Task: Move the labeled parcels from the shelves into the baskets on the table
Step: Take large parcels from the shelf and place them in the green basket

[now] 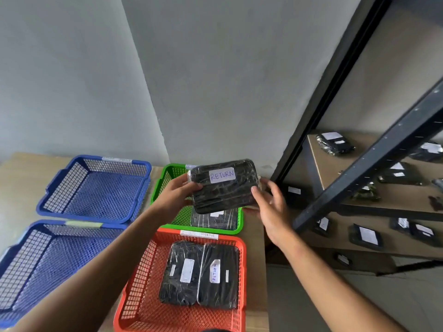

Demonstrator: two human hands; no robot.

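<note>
Your left hand [178, 194] is gripping the left edge of a black wrapped parcel [224, 186], thumb on top, while your right hand [268, 204] is cupping its right end with the fingers curled underneath. You are holding the parcel, with its white label reading RETURN, in the air over the green basket [165, 182]. Going left to right on the table [254, 226]: two blue baskets [96, 188] are sitting at the left, the green one far and the orange basket [182, 315] near, the orange holding two black parcels [201, 276] side by side. At the right, more labeled parcels [335, 143] are lying on the dark shelves [374, 161]
</note>
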